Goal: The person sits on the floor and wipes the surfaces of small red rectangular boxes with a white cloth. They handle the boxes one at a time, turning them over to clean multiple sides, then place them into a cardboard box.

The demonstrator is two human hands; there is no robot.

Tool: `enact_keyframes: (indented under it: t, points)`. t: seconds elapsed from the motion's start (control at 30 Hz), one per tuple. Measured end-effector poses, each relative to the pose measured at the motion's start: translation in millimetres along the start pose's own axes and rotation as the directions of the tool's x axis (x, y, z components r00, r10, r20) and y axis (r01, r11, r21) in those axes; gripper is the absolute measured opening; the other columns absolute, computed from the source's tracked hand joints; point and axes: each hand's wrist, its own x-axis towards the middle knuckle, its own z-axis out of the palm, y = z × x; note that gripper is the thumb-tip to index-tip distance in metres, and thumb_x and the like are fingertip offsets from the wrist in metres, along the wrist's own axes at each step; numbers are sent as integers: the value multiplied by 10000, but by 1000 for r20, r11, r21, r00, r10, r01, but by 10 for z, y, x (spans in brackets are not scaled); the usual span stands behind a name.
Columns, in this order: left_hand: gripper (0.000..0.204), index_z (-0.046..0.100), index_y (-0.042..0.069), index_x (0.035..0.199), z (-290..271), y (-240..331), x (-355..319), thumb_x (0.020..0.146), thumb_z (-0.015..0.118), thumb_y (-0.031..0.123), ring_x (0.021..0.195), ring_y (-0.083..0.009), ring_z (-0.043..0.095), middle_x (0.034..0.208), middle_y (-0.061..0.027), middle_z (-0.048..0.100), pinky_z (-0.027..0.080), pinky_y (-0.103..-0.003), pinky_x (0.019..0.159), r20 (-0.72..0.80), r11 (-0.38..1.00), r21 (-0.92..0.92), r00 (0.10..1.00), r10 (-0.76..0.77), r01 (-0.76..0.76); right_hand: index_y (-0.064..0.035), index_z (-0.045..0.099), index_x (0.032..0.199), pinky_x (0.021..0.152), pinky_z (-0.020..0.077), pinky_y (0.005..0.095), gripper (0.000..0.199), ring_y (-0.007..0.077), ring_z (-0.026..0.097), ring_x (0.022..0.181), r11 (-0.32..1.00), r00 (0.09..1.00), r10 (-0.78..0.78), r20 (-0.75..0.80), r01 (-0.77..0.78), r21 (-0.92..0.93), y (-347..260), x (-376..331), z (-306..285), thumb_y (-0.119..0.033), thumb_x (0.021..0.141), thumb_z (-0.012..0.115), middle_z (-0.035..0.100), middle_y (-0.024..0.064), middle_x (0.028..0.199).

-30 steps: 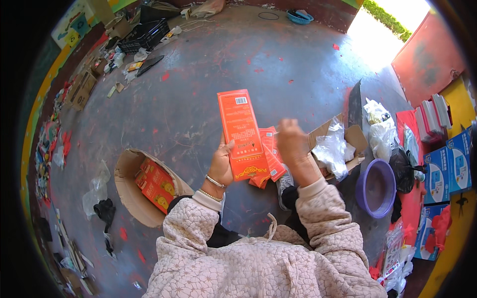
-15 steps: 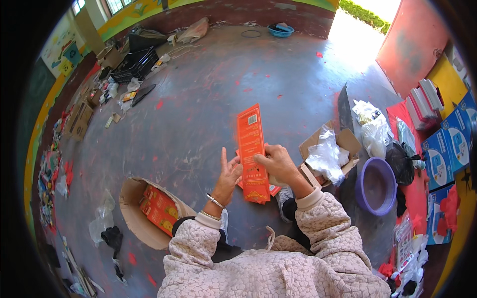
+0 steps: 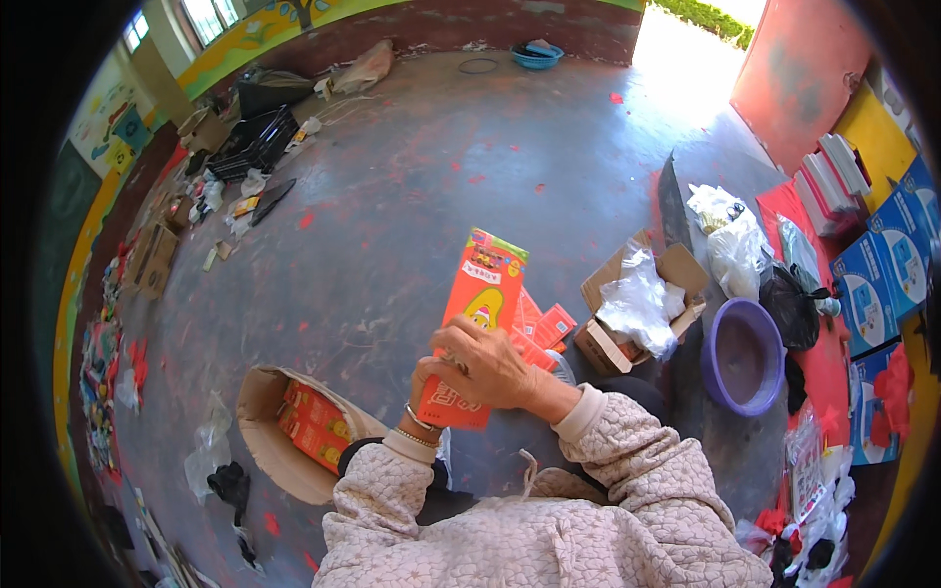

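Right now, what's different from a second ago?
The red box has been turned over: its barcode side showed before, and now its yellow cartoon side shows. The right grip was off the box, raised beside it; now it lies across the front. The purple tub and the cardboard carton stayed put; the camera's view shifted.

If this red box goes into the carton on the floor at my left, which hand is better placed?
Probably your left hand: it's at the box's left edge, nearer the carton, while your right hand reaches across the front from farther away.
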Motion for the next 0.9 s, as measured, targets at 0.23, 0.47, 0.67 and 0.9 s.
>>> enact_keyframes:
  t: [0.23,0.47,0.67,0.9]
  points:
    - [871,198,14,1402,-32,40,-93,816,548,555,1065,-403,528,1307,-359,331,533,-486,774,364,934,-276,924,-115,225,-45,563,943,572,505,350,287,282,605,691,978,987,-44,-157,11,-209,430,261,-373,-221,758,697,571,111,855]
    - [914,183,29,1414,-3,-22,-97,810,491,643,1069,-398,528,1311,-352,337,540,-492,731,408,905,-285,894,-183,315,-45,572,873,615,482,396,122,323,607,701,796,731,249,-636,-529,-295,779,273,-782,-118,790,623,588,135,833]
    - [899,242,23,1389,2,-131,55,812,407,693,1004,-406,579,1282,-331,407,552,-486,701,323,926,-175,908,-267,335,-64,553,829,633,476,399,52,331,597,748,840,883,372,-286,-451,-300,609,188,-19,-104,797,558,578,131,821]
    - [801,266,48,1381,-365,-183,92,871,299,664,1078,-411,531,1280,-265,436,510,-530,793,327,909,-333,935,-139,251,-18,559,872,633,475,326,153,260,623,711,864,900,408,151,-435,255,137,110,-16,-129,788,623,618,136,755]
